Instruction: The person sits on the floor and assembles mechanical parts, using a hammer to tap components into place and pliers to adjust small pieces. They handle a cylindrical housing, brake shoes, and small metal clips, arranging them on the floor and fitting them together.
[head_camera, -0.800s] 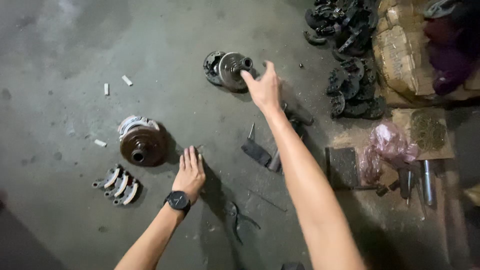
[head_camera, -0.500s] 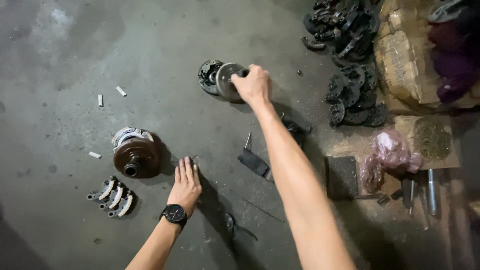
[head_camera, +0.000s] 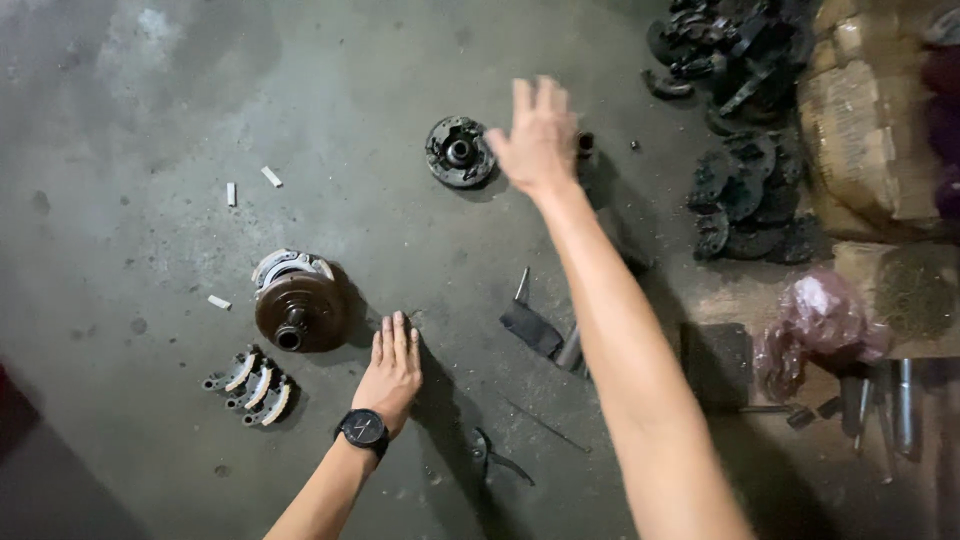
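Well, easy to get hurt here. Could bump the right hand (head_camera: 540, 135) on the round toothed metal part (head_camera: 459, 152) lying on the floor (head_camera: 150, 120) just to its left. Could knock the small dark piece (head_camera: 585, 143) peeking out at its right side. Could also slip on grease, going by all the dirt. Might pinch the left hand (head_camera: 392, 370) too, with the heavy brown drum part (head_camera: 298, 308) so near, if tipped or rolled. Best to mind the pliers (head_camera: 490, 455) lying down by the left arm.

Now the pose. Right arm stretched far out, away from the body. Right hand open, fingers straight and close together, back of the hand showing, holding nothing, as far as seen. Left hand pressed flat on the floor, fingers open and pointing ahead, holding nothing, with a black watch (head_camera: 364, 428) on the wrist. Just beside the brown drum part, not touching. Three little curved pieces (head_camera: 250, 385) lying further left, near the drum.
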